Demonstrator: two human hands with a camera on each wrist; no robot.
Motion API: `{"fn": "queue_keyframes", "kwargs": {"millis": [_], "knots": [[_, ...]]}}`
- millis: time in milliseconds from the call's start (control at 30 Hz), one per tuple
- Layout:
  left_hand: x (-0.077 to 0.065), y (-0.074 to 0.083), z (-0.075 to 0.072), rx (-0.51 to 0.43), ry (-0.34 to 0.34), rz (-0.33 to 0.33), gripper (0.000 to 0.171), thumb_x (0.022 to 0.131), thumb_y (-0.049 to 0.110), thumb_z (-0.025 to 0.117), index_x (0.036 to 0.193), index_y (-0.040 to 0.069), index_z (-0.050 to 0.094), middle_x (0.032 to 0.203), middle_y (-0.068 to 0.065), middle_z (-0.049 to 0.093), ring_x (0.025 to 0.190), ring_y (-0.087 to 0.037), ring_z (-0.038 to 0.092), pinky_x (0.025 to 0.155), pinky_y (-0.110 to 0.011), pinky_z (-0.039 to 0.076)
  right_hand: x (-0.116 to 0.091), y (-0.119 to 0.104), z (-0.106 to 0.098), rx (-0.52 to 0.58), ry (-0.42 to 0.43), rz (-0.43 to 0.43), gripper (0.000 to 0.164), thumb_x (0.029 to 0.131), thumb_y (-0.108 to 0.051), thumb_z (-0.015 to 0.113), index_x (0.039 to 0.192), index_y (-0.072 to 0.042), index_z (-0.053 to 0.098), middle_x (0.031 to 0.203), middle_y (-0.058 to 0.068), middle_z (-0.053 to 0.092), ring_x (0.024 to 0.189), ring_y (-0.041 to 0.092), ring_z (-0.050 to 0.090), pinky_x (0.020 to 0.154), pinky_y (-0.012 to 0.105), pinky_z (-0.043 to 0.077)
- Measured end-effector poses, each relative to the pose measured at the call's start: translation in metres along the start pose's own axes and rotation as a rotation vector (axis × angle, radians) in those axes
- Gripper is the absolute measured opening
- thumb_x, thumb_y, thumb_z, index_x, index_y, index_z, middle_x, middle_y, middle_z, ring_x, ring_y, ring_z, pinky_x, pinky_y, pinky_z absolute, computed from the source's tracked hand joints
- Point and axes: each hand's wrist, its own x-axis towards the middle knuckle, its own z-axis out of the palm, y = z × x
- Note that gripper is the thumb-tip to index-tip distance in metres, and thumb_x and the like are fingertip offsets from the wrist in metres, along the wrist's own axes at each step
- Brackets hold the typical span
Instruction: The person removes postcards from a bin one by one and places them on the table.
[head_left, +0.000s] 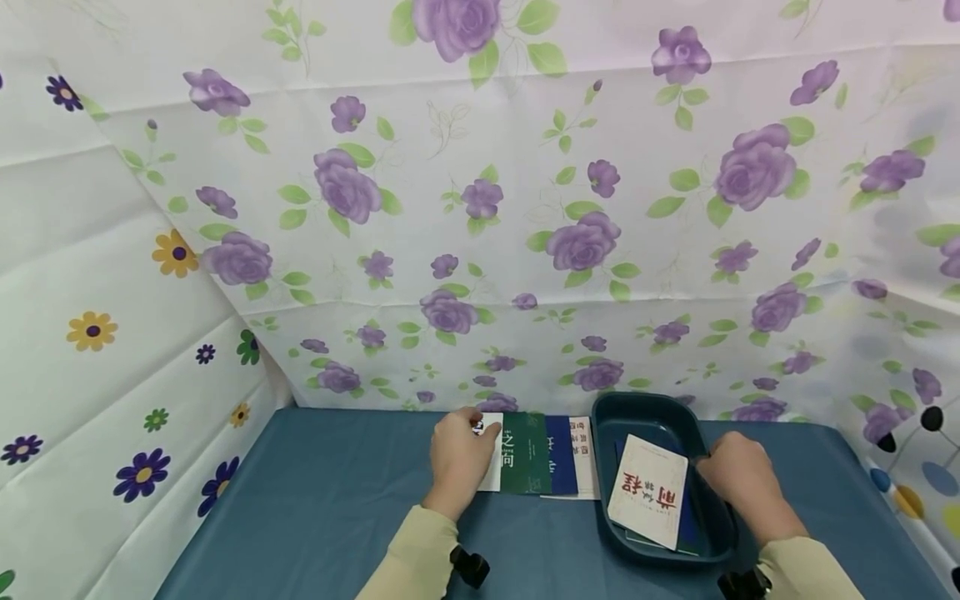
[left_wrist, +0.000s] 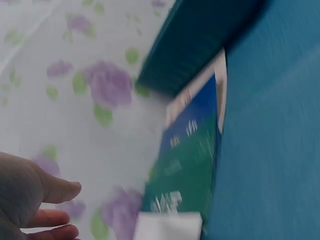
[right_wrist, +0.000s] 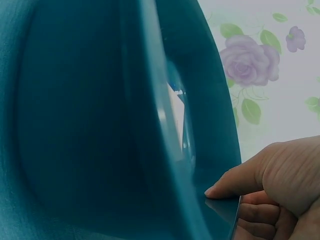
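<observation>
My left hand (head_left: 459, 458) is at the left end of a row of overlapping booklets, thumb and fingers apart. In the left wrist view that hand (left_wrist: 37, 205) holds nothing and sits beside the row. From left to right the row runs a white booklet (head_left: 491, 471), a green booklet (head_left: 525, 454), a blue booklet (head_left: 561, 468) and a cream booklet (head_left: 585, 458). My right hand (head_left: 742, 473) grips the right rim of a dark teal plastic tub (head_left: 648, 405), thumb over the edge. Inside lies a cream booklet (head_left: 647, 492) with red characters, partly covering blue and green ones.
A blue-teal cloth (head_left: 352, 500) covers the table. Behind it rises a white floral sheet (head_left: 517, 208), with another patterned sheet (head_left: 112, 400) along the left side. The tub stands right against the row's right end.
</observation>
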Motion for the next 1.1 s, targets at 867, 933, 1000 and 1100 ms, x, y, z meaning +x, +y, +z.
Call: {"fn": "queue_keyframes", "kwargs": {"millis": [867, 933, 1000, 1100], "knots": [[-0.051, 0.122, 0.067, 0.058, -0.253, 0.312, 0.035, 0.082, 0.039, 0.07, 0.101, 0.01, 0.065, 0.087, 0.001, 0.062, 0.081, -0.009, 0.059, 0.066, -0.022, 0.046, -0.001, -0.011, 0.007, 0.015, 0.041, -0.02, 0.037, 0.082, -0.013, 0.056, 0.052, -0.015, 0.035, 0.049, -0.002, 0.028, 0.042, 0.013, 0.032, 0.042, 0.028, 0.029], [-0.055, 0.127, 0.073, 0.079, -0.289, 0.318, 0.031, 0.082, 0.038, 0.07, 0.094, 0.01, 0.064, 0.078, 0.003, 0.059, 0.074, -0.007, 0.057, 0.061, -0.021, 0.045, -0.001, -0.011, 0.007, 0.018, 0.042, -0.009, 0.036, 0.082, -0.012, 0.056, 0.051, -0.014, 0.036, 0.049, -0.002, 0.029, 0.041, 0.014, 0.032, 0.042, 0.028, 0.029], [-0.059, 0.131, 0.08, 0.093, -0.327, 0.327, 0.029, 0.082, 0.038, 0.07, 0.089, 0.011, 0.063, 0.072, 0.004, 0.055, 0.068, -0.006, 0.055, 0.057, -0.02, 0.043, -0.002, -0.01, 0.006, 0.012, 0.046, 0.001, 0.036, 0.081, -0.012, 0.056, 0.051, -0.014, 0.036, 0.048, -0.002, 0.03, 0.041, 0.014, 0.033, 0.042, 0.028, 0.029], [-0.063, 0.139, 0.091, 0.095, -0.364, 0.322, 0.029, 0.082, 0.038, 0.07, 0.088, 0.011, 0.062, 0.072, 0.003, 0.055, 0.067, -0.006, 0.054, 0.057, -0.02, 0.043, -0.003, -0.007, 0.001, 0.003, 0.053, 0.003, 0.035, 0.081, -0.011, 0.056, 0.051, -0.013, 0.037, 0.048, -0.001, 0.031, 0.041, 0.014, 0.033, 0.042, 0.028, 0.029]]}}
